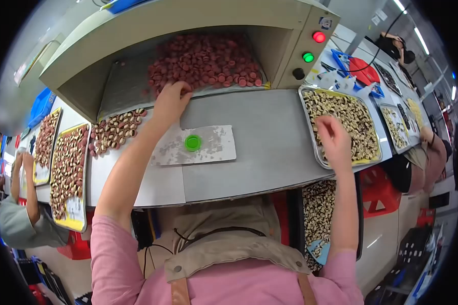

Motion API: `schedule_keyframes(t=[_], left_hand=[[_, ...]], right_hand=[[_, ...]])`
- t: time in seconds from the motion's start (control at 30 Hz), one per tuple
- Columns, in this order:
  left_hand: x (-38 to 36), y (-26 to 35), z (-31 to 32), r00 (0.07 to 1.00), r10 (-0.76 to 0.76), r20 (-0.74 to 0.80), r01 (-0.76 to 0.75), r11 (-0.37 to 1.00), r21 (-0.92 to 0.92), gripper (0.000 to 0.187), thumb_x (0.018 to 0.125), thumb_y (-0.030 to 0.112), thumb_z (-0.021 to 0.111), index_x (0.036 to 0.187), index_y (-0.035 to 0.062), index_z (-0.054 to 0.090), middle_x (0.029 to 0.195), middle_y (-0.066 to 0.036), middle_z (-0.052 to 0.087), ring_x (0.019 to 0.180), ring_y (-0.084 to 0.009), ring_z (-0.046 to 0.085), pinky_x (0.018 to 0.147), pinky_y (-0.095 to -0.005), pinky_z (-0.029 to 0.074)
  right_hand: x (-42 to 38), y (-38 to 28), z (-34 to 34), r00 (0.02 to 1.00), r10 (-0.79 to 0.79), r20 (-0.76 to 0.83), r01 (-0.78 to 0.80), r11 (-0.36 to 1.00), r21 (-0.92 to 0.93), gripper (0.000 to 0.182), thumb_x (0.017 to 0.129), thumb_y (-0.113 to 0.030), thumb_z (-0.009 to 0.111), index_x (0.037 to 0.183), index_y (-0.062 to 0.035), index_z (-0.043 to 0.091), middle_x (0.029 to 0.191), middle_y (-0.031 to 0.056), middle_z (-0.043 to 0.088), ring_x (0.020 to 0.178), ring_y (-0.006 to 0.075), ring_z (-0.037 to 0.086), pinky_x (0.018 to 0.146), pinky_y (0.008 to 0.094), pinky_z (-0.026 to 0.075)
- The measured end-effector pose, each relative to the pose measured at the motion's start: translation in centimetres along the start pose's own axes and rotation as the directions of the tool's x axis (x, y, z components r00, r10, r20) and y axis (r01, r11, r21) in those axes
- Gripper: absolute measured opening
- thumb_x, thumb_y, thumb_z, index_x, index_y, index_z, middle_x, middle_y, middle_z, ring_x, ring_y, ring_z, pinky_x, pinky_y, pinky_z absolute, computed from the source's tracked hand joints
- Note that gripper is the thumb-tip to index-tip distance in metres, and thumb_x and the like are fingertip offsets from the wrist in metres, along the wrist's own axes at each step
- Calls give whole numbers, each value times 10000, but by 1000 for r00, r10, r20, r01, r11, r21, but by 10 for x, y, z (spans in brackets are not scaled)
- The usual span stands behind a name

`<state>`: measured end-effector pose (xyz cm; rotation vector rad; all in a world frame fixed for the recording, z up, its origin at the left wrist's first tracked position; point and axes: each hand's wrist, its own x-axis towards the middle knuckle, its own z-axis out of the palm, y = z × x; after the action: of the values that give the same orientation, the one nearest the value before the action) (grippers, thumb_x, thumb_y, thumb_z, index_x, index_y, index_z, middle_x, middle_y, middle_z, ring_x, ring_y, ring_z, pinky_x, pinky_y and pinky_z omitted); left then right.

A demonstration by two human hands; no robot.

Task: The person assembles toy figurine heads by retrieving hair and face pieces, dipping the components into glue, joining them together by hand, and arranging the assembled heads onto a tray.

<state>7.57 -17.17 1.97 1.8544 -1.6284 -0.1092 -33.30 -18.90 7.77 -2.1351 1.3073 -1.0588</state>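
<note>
My left hand (173,99) is at the front edge of a heap of small round red caps (208,61) inside a beige machine's opening. Its fingers are curled together, and their tips are partly hidden, so what they hold cannot be seen. Over a metal tray (310,129) of small cream-and-black pieces (341,109), my right hand (334,137) has its thumb and fingertips pinched together. Anything between them is too small to make out. Between my hands, a white board (221,145) with grey smudges lies on the grey table, bearing a round green lid-like piece (192,143).
The beige machine (285,48) spans the table's back. Joined red-and-cream pieces (118,131) lie at left beside a full tray (68,170). A black crate (360,218) of cream-and-black pieces stands below the table edge. Other people sit at both sides.
</note>
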Motion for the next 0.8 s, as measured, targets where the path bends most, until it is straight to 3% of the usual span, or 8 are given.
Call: schedule_keyframes(t=[0.1, 0.2, 0.3, 0.4, 0.53, 0.63, 0.67, 0.8], left_hand=[[-2, -13, 3, 994, 105, -42, -105, 994, 3, 187, 836, 154, 641, 988, 46, 622, 978, -133, 607, 913, -292, 602, 786, -396, 487], [0, -20, 9, 990, 85, -115, -96, 991, -92, 167, 835, 127, 632, 983, 51, 618, 967, -142, 606, 894, -308, 598, 782, -401, 486], [0, -28, 15, 983, 68, -170, -77, 996, -49, 153, 837, 128, 626, 971, 54, 617, 960, -162, 604, 903, -329, 598, 780, -411, 488], [-2, -22, 6, 988, 85, -129, -77, 995, 60, 159, 841, 133, 622, 979, 54, 616, 955, -175, 606, 910, -347, 598, 779, -424, 488], [-6, -24, 5, 981, 68, -184, -70, 998, -4, 161, 862, 125, 595, 1002, 48, 613, 940, -177, 614, 884, -320, 622, 761, -406, 499], [-23, -9, -27, 994, -101, -37, 72, 884, -461, 199, 915, 163, 581, 1077, 48, 603, 930, -102, 639, 945, -184, 626, 780, -304, 495], [-38, 12, -50, 973, -192, 126, 229, 782, -579, 246, 947, 180, 554, 1143, 34, 583, 989, -52, 635, 1002, -109, 600, 800, -257, 484], [-111, 51, -90, 915, -346, 207, 359, 465, -809, 269, 922, 138, 594, 1170, 37, 569, 962, 3, 575, 861, -83, 550, 775, -234, 461]], right_hand=[[31, 35, -2, 991, -129, 38, 133, 976, -173, 150, 879, -85, 601, 1014, -31, 638, 916, 124, 648, 797, 250, 627, 725, 325, 492], [52, 52, 12, 965, -252, 66, 259, 898, -355, 182, 870, -68, 601, 1046, -37, 636, 905, 131, 633, 769, 247, 615, 692, 337, 483], [65, 69, 23, 914, -367, 171, 404, 793, -457, 197, 837, -35, 598, 1030, -43, 633, 944, 155, 635, 815, 322, 620, 721, 388, 491], [67, 70, 27, 931, -327, 163, 365, 803, -471, 163, 816, -20, 595, 977, -33, 620, 936, 152, 634, 835, 339, 617, 716, 401, 491], [71, 70, 24, 962, -257, 89, 270, 858, -437, 148, 819, -27, 582, 962, -36, 617, 926, 140, 614, 817, 316, 610, 715, 395, 492], [63, 36, 23, 977, -204, 55, 211, 924, -320, 174, 834, -33, 579, 1003, -30, 618, 934, 135, 601, 792, 280, 605, 709, 364, 493], [53, 19, 21, 983, -174, 48, 181, 945, -271, 188, 841, -34, 579, 1025, -27, 618, 938, 134, 599, 783, 267, 604, 706, 349, 493], [-2, -30, 42, 948, -158, 275, 175, 984, -40, 203, 859, -45, 593, 1059, -21, 619, 946, 126, 596, 789, 244, 605, 712, 322, 492]])
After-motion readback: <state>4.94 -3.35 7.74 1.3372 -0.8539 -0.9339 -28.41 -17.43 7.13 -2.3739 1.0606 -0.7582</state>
